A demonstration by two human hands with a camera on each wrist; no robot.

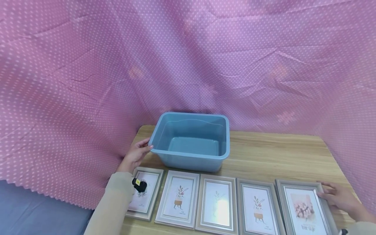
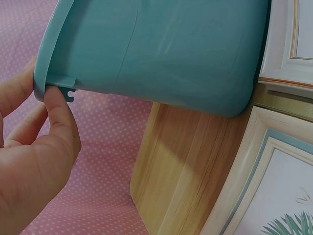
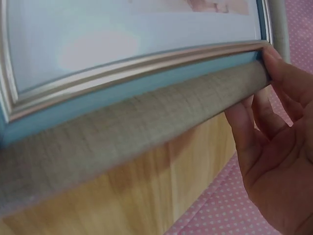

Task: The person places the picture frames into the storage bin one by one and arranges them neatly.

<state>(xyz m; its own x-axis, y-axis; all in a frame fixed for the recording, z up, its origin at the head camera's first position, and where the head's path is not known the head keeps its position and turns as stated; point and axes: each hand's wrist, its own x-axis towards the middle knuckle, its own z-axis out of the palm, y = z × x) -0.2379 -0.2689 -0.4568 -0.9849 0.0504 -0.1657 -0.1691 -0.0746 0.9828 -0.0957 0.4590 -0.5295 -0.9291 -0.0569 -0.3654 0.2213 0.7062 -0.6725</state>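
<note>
My left hand [image 1: 135, 155] pinches the left rim of a blue plastic bin [image 1: 188, 162], its thumb and fingers on either side of the lip in the left wrist view. The bin stands upright with nothing inside it. At the far right, my right hand [image 1: 340, 197] holds the right edge of a picture frame [image 1: 298, 183] with a pink flower print. In the right wrist view the thumb lies on the frame's front moulding [image 3: 127, 110] and the fingers [image 3: 239, 127] are curled beneath its outer edge.
Several more picture frames lie face up in a row along the table's front, including a plant-print frame [image 1: 160, 176] near my left forearm and a glare-marked frame [image 1: 217, 178] in the middle. The wooden table [image 1: 273, 153] is bordered by a pink dotted cloth [image 1: 205, 65].
</note>
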